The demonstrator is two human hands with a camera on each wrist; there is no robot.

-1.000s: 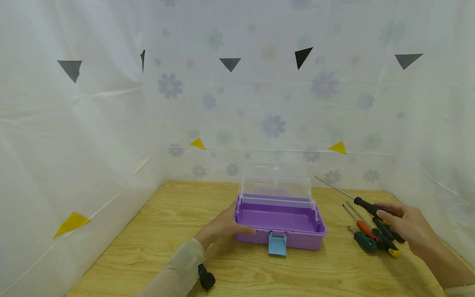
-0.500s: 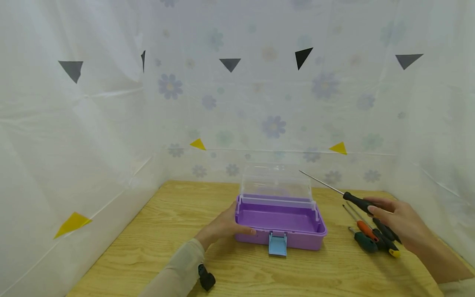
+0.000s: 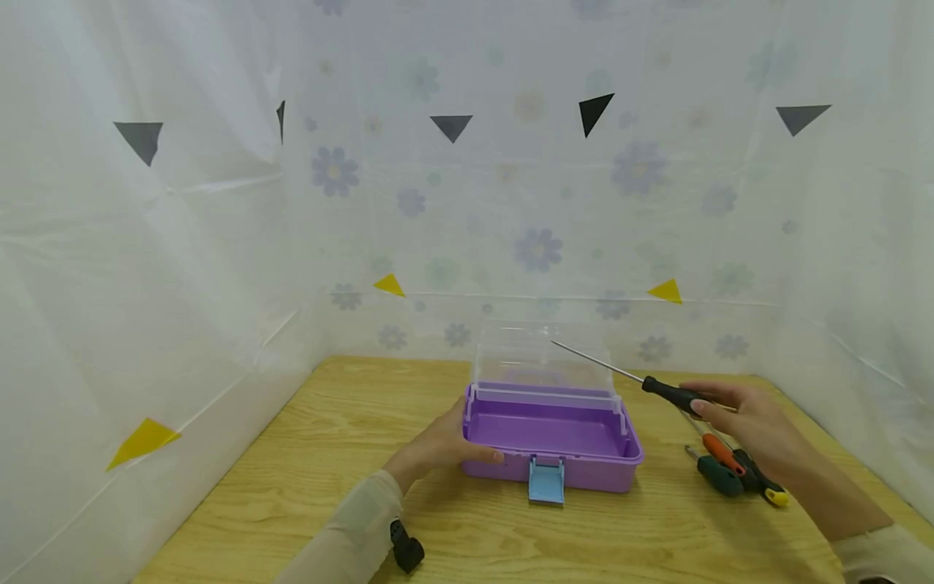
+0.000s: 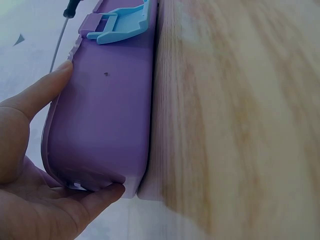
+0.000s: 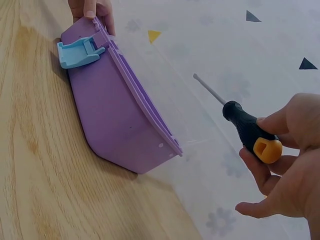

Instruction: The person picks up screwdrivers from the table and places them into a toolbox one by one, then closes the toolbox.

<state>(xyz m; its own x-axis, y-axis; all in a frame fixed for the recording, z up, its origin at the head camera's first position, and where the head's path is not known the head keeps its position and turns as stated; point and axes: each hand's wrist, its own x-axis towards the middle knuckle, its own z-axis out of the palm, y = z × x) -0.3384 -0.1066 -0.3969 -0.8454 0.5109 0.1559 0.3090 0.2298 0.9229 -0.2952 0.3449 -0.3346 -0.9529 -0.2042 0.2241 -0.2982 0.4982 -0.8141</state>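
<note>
On the wooden worktop (image 3: 306,487) I see my left hand (image 3: 438,444) clasping the left end of the open purple toolbox (image 3: 550,442), thumb on its rim. My right hand (image 3: 751,418) pinches a black-handled screwdriver (image 3: 667,394), held in the air just right of the box, its shaft pointing over the clear lid (image 3: 540,357). Other screwdrivers (image 3: 730,470) lie near it.

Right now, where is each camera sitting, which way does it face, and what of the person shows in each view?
Head: worn on the head, looks forward and down at the table; shows the left hand on the purple box and the right hand holding a screwdriver.
Left wrist: beside the box's end, looks along its front wall to the blue latch; shows thumb and palm.
Right wrist: looks back across the box toward the left hand; shows fingers gripping the screwdriver.
All three views share box, latch and screwdriver.
</note>
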